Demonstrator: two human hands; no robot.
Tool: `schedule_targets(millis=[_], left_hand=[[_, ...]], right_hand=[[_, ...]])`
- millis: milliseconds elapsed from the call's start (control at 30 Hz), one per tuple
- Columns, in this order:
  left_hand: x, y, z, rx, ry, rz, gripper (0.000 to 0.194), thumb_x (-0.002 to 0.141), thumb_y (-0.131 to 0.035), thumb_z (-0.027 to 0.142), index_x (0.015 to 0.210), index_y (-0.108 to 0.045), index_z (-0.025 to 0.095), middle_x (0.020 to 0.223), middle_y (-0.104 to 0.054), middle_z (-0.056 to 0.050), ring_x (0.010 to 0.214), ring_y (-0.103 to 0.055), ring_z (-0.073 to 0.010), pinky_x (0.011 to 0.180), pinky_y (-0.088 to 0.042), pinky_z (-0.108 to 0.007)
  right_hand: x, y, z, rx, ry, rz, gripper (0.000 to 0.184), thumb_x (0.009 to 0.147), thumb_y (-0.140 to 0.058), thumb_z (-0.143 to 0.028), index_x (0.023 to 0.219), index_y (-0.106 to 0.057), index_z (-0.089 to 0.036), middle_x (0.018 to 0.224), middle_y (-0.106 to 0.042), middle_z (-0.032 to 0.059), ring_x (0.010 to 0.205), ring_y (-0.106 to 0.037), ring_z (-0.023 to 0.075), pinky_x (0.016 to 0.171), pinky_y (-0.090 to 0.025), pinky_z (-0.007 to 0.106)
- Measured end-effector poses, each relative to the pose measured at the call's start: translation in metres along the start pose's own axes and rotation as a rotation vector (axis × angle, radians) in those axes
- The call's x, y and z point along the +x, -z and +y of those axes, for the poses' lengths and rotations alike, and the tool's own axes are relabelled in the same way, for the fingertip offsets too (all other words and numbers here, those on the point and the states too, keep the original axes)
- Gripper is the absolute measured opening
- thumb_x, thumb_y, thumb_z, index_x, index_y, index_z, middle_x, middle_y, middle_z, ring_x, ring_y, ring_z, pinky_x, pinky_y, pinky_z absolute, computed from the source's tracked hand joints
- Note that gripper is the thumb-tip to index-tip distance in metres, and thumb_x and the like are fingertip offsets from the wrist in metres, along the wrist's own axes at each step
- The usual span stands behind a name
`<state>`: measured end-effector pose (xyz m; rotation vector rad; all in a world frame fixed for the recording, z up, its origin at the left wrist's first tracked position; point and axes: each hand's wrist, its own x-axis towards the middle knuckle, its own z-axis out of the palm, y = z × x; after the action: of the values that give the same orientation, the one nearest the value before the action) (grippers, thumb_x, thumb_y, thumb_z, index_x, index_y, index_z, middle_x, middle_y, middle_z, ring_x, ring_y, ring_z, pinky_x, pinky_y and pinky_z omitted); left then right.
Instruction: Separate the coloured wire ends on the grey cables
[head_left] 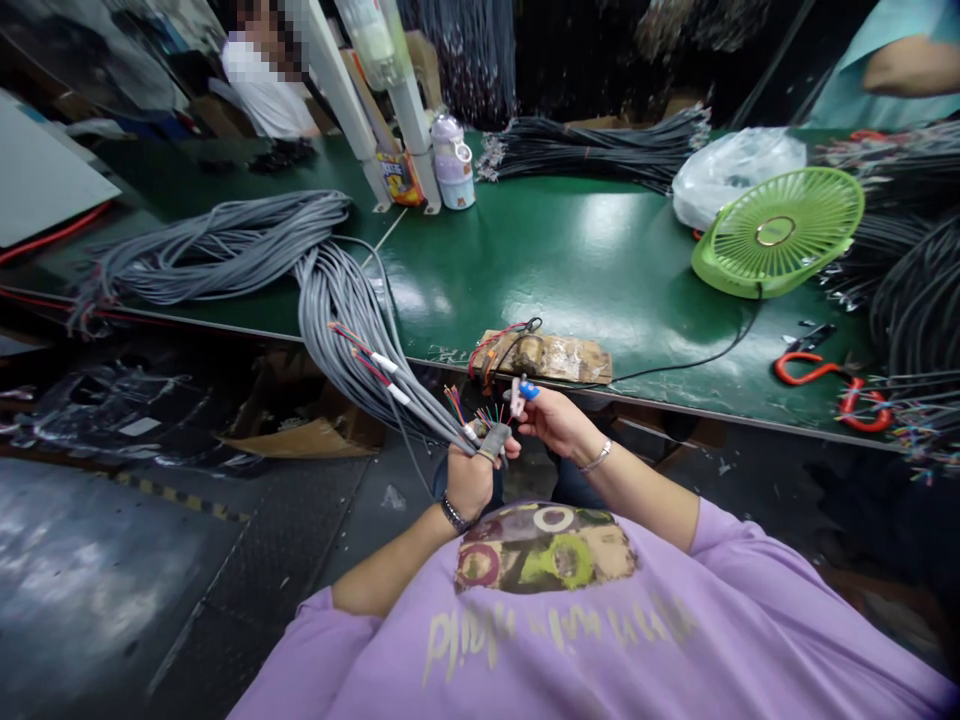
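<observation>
My left hand (471,478) is closed around the ends of several grey cables (352,330) that run up and left onto the green table (570,250). Thin coloured wires (487,412) fan out of the cable ends just above its thumb. My right hand (553,420) is closed on a small tool with a blue tip (521,394), held right beside those coloured wires. Both hands hover below the table's near edge, over my lap.
A wooden block with red wires (544,356) lies on the table edge. A green fan (780,232), red-handled pliers (814,372), a plastic bag (731,170), black cable bundles (592,148) and a bottle (452,160) stand farther back. Other people sit at the far side.
</observation>
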<state>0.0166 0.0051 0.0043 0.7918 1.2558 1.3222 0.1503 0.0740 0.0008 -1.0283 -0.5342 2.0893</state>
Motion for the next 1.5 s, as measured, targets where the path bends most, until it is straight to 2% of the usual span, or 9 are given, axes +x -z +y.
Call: schedule_targets(millis=[100, 367, 633, 900, 1033, 1167, 1267, 1333, 1500], left_hand=[[0.001, 0.000, 0.001, -0.008, 0.007, 0.003, 0.022, 0.077, -0.068, 0.034, 0.069, -0.064, 0.014, 0.060, -0.067, -0.001, 0.050, -0.060, -0.0092, 0.041, -0.035, -0.017], [0.002, -0.003, 0.000, -0.032, 0.022, 0.020, 0.020, 0.076, -0.069, 0.032, 0.070, -0.064, 0.014, 0.059, -0.066, -0.001, 0.050, -0.060, -0.0103, 0.041, -0.035, -0.017], [0.004, -0.001, -0.004, 0.047, 0.041, 0.014, 0.022, 0.075, -0.068, 0.031, 0.063, -0.063, 0.014, 0.054, -0.066, -0.003, 0.046, -0.057, -0.0093, 0.040, -0.033, -0.017], [0.000, 0.006, -0.005, 0.023, 0.033, -0.050, 0.020, 0.077, -0.068, 0.033, 0.069, -0.067, 0.014, 0.061, -0.068, -0.005, 0.051, -0.060, -0.0110, 0.041, -0.033, -0.018], [-0.001, 0.017, -0.007, -0.003, 0.040, -0.119, 0.021, 0.073, -0.072, 0.032, 0.085, -0.071, 0.015, 0.084, -0.072, -0.008, 0.062, -0.062, -0.0130, 0.042, -0.032, -0.018], [-0.003, 0.025, -0.007, 0.097, 0.059, -0.162, 0.026, 0.073, -0.073, 0.033, 0.092, -0.072, 0.016, 0.093, -0.071, -0.008, 0.069, -0.062, -0.0144, 0.047, -0.038, -0.019], [-0.005, 0.025, -0.008, 0.184, 0.022, -0.263, 0.024, 0.075, -0.072, 0.034, 0.091, -0.071, 0.016, 0.086, -0.071, -0.006, 0.076, -0.063, -0.0169, 0.063, -0.049, -0.024], [-0.006, 0.023, -0.009, 0.245, -0.018, -0.321, 0.021, 0.074, -0.071, 0.031, 0.090, -0.071, 0.016, 0.082, -0.070, -0.005, 0.076, -0.062, -0.0174, 0.070, -0.050, -0.028], [-0.009, 0.021, -0.014, 0.433, -0.090, -0.415, 0.025, 0.074, -0.067, 0.020, 0.098, -0.070, 0.018, 0.089, -0.071, -0.004, 0.077, -0.062, -0.0180, 0.075, -0.050, -0.029]], right_hand=[[-0.001, 0.000, 0.000, -0.013, 0.016, 0.005, 0.036, 0.070, -0.075, -0.046, 0.081, -0.062, -0.013, 0.064, -0.056, -0.0021, 0.055, -0.050, 0.0063, 0.049, -0.047, 0.018], [0.001, -0.002, 0.001, 0.078, -0.014, 0.022, 0.030, 0.081, -0.067, -0.044, 0.086, -0.067, -0.015, 0.069, -0.061, 0.0001, 0.059, -0.054, 0.0079, 0.053, -0.047, 0.019], [0.006, -0.004, 0.005, 0.141, -0.003, 0.097, 0.022, 0.085, -0.063, -0.036, 0.079, -0.067, -0.015, 0.073, -0.066, 0.0018, 0.063, -0.058, 0.0091, 0.057, -0.046, 0.019], [-0.003, 0.002, 0.006, 0.186, -0.090, 0.046, 0.042, 0.086, -0.054, -0.057, 0.080, -0.062, -0.016, 0.073, -0.065, 0.0018, 0.063, -0.058, 0.0095, 0.056, -0.047, 0.020], [-0.008, 0.015, 0.006, 0.027, -0.018, 0.059, 0.041, 0.078, -0.064, -0.057, 0.080, -0.063, -0.015, 0.077, -0.065, 0.0034, 0.063, -0.057, 0.0088, 0.058, -0.048, 0.020], [-0.021, 0.022, 0.010, -0.318, 0.141, 0.040, 0.035, 0.069, -0.075, -0.047, 0.078, -0.065, -0.015, 0.074, -0.065, 0.0023, 0.061, -0.054, 0.0088, 0.058, -0.045, 0.021], [-0.036, 0.017, 0.015, -0.552, 0.248, -0.112, 0.030, 0.074, -0.071, -0.045, 0.081, -0.068, -0.015, 0.073, -0.064, 0.0025, 0.066, -0.054, 0.0113, 0.063, -0.046, 0.024], [-0.045, 0.010, 0.018, -0.644, 0.345, -0.187, 0.026, 0.078, -0.068, -0.042, 0.088, -0.067, -0.017, 0.078, -0.064, 0.0029, 0.071, -0.056, 0.0134, 0.068, -0.047, 0.027], [-0.055, 0.002, 0.021, -0.948, 0.609, -0.202, 0.013, 0.083, -0.065, -0.032, 0.087, -0.068, -0.020, 0.082, -0.064, 0.0042, 0.074, -0.057, 0.0166, 0.070, -0.046, 0.029]])
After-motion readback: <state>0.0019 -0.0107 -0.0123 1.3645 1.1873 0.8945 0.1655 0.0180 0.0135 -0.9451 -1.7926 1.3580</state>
